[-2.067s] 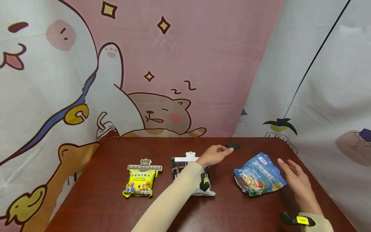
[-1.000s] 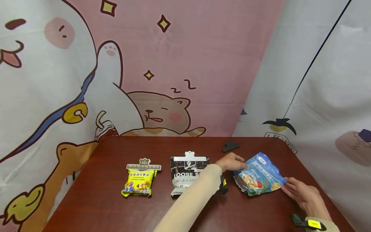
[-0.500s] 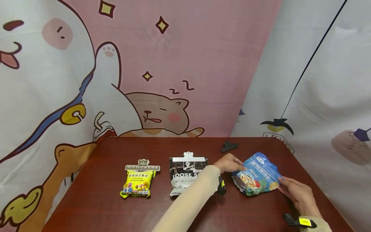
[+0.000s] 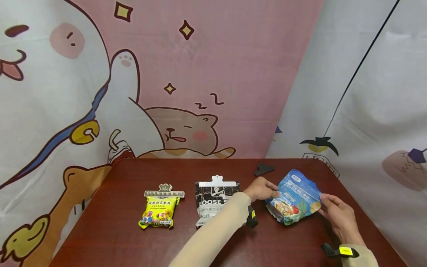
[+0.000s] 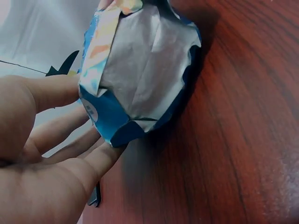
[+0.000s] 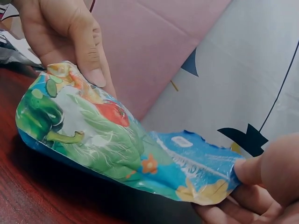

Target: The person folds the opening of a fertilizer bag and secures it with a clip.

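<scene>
Grip: pinching, left hand at left edge of blue bag, right hand at its right edge | Bag: between hands, over right part of tabletop, contact beneath unclear | Black clip: beyond bag, nearer left hand

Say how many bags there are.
3: the yellow bag at left, the black-and-white bag in the middle, partly behind a sleeve, and the blue bag at right, held by the left hand and right hand.
</scene>
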`<state>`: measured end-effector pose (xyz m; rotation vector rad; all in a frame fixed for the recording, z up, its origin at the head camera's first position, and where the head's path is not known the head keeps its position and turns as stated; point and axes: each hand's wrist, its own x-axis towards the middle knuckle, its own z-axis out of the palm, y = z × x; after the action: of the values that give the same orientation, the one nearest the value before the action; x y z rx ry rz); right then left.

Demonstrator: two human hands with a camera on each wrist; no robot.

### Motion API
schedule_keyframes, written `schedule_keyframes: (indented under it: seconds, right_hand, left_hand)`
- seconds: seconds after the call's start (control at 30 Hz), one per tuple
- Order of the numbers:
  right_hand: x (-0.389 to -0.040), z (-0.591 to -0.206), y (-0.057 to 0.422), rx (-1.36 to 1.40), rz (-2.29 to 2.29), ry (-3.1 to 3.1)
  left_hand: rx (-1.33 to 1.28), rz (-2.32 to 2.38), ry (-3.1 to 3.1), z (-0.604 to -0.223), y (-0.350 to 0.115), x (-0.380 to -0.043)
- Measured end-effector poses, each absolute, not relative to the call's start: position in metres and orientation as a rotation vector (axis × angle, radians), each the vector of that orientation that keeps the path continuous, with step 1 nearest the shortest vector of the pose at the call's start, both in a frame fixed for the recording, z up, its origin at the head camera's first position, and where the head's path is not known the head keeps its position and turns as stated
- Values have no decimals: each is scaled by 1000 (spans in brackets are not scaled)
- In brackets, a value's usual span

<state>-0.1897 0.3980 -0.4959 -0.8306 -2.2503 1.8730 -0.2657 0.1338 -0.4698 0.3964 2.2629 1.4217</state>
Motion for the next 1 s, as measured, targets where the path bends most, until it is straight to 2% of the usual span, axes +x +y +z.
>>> schedule_keyframes:
  seconds: [0.63,1.0]
  right_hand:
    - [-189,-467,385,-589,1920,-2110]
    - [-187,-448,375,-391,1705,-2276]
  left_hand:
    - [362,1640,2174,-471,119,-255]
    - [362,1658,2231,-472,113,-241]
